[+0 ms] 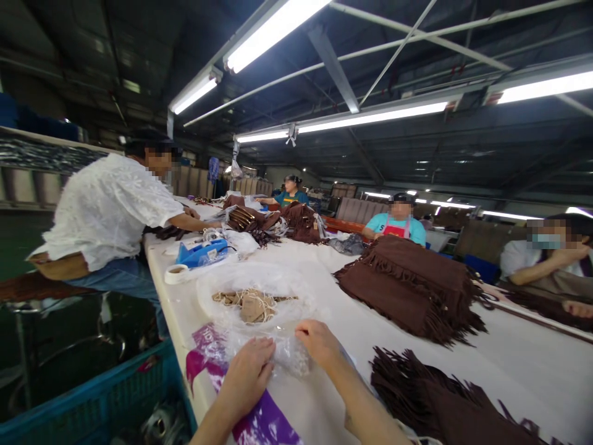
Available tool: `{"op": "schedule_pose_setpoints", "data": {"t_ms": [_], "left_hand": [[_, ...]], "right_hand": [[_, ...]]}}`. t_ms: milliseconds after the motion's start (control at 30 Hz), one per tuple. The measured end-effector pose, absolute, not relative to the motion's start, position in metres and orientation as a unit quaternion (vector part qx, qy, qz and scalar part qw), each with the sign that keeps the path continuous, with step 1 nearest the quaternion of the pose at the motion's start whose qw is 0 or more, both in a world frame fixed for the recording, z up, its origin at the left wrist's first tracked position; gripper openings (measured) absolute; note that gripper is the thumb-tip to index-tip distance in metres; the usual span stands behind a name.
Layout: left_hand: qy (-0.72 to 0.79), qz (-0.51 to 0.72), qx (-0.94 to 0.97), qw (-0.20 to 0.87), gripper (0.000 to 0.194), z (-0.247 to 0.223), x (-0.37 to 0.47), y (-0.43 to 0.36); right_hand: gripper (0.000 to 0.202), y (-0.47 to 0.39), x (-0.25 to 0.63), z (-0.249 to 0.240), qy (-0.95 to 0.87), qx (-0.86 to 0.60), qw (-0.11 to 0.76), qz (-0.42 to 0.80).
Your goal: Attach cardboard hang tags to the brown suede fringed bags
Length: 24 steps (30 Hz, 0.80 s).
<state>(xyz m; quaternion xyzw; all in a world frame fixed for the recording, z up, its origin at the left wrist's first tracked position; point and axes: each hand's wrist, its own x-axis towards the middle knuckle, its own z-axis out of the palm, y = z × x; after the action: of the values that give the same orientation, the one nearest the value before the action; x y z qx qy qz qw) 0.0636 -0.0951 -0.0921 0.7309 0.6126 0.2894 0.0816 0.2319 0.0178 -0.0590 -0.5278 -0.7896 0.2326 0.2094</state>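
My left hand [245,377] and my right hand [319,343] both pinch a small crumpled clear plastic bag [290,357] near the table's front edge. Just beyond them lies a larger clear bag [259,290] holding brown paper tags with strings [252,304]. Under my left hand sits a white and purple plastic bag [259,423]. To the right of my right arm lies a dark brown fringed piece [445,402].
A long white table [519,364] carries a stack of brown fringed pieces [407,284], a tape roll [176,273] and a blue tape dispenser [201,252]. A person in white leans over the left side; other people sit on the far side. A blue crate [92,395] stands lower left.
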Motion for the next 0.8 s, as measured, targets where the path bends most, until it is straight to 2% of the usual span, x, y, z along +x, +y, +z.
{"op": "schedule_pose_setpoints", "data": {"t_ms": [133, 267, 433, 600, 667, 800], "left_hand": [[0.614, 0.285, 0.732, 0.072, 0.042, -0.093, 0.064, -0.096], [0.607, 0.281, 0.741, 0.068, 0.04, -0.093, 0.066, -0.095], [0.602, 0.298, 0.739, 0.055, 0.04, -0.095, 0.063, -0.092], [0.561, 0.438, 0.702, 0.004, 0.032, -0.092, 0.065, -0.102], [0.535, 0.51, 0.664, 0.108, 0.034, -0.09, 0.081, -0.115], [0.41, 0.594, 0.47, 0.508, 0.067, -0.079, 0.133, -0.157]], "right_hand": [[0.02, 0.021, 0.243, -0.05, -0.805, -0.546, 0.171, 0.158], [0.023, 0.031, 0.298, -0.035, -0.767, -0.593, 0.2, 0.142], [0.021, 0.025, 0.364, -0.023, -0.681, -0.638, 0.268, 0.24], [0.032, -0.022, 0.373, -0.024, -0.656, -0.6, 0.333, 0.315], [0.035, -0.049, 0.364, -0.027, -0.672, -0.567, 0.333, 0.34], [0.038, -0.11, 0.352, -0.039, -0.732, -0.509, 0.283, 0.353]]}}
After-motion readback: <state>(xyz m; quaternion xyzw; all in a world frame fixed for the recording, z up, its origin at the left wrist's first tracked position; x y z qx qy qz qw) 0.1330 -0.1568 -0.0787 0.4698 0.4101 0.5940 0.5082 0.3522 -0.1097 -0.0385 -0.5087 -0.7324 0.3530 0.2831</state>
